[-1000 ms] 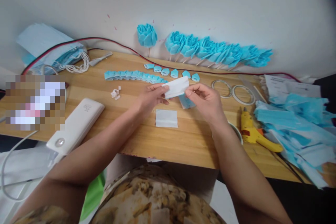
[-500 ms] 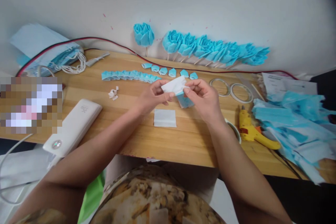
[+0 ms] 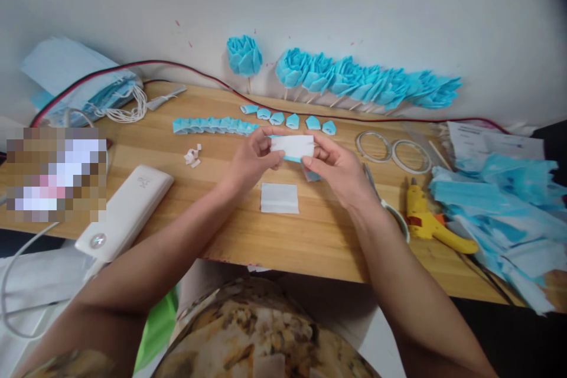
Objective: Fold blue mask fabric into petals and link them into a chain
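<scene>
Between my two hands a small white and blue piece of fabric (image 3: pixel 292 146) is stretched level above the table, white side up with a blue strip along its near edge. My left hand (image 3: pixel 259 153) pinches its left end between thumb and fingers. The right end is gripped by my right hand (image 3: pixel 330 162). Partly hidden under the right hand, a blue piece (image 3: pixel 311 173) shows. A flat pale rectangle of fabric (image 3: pixel 279 198) lies on the table just in front of my hands.
Blue fabric flowers on sticks (image 3: pixel 345 80) lean along the wall. Folded blue petals (image 3: pixel 212 126) lie in a row. At right are tape rolls (image 3: pixel 411 156), scissors (image 3: pixel 394 212), a yellow glue gun (image 3: pixel 420 215) and blue scraps (image 3: pixel 496 201). A white power bank (image 3: pixel 126 209) lies left.
The fabric piece, tilted before, is now level and pulled straight between my hands. My right hand has shifted slightly lower and turned around its end.
</scene>
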`<state>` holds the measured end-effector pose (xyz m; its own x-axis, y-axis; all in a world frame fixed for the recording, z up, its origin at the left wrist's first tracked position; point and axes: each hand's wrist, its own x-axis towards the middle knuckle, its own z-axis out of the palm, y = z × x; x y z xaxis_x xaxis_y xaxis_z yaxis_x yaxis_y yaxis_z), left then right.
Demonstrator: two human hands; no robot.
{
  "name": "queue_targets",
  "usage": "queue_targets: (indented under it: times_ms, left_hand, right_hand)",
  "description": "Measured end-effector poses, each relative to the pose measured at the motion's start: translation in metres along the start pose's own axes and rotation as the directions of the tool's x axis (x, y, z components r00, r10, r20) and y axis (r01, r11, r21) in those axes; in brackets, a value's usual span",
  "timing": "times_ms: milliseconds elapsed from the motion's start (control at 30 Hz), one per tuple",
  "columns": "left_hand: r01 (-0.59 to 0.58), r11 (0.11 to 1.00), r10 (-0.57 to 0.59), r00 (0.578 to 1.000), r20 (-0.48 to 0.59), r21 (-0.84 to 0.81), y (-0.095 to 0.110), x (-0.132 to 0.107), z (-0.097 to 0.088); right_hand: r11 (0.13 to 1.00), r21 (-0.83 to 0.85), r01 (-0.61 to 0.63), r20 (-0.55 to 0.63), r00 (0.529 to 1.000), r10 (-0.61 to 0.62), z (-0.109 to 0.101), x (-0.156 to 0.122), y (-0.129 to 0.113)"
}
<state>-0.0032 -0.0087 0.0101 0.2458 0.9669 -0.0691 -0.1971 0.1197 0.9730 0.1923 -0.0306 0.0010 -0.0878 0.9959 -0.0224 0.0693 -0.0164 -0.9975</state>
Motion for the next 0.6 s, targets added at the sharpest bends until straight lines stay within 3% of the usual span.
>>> queue_targets:
  times_ms: [100, 267, 467, 600]
  left_hand:
    - [-0.035, 0.999, 0.034, 0.999, -0.036, -0.019, 0.001, -0.002, 0.001]
    - [-0.065, 0.990, 0.055, 0.995, -0.082, -0.128, -0.002, -0.001, 0.001]
    - [0.136, 0.980, -0.114, 0.983, 0.146, -0.147, -0.016, 0.001, 0.000]
    - [0.120, 0.988, -0.110, 0.989, 0.102, -0.099, -0.022, 0.001, 0.001]
  right_hand:
    - [1.000, 0.015, -0.023, 0.057, 0.998, 0.022, 0.004, -0.001, 0.003]
    - [0.997, 0.076, 0.020, -0.066, 0.998, -0.015, 0.008, -0.001, 0.002]
    - [0.993, 0.097, 0.064, -0.116, 0.992, -0.052, 0.009, -0.001, 0.001]
    - [0.995, 0.089, 0.052, -0.063, 0.997, -0.046, 0.012, -0.001, 0.003]
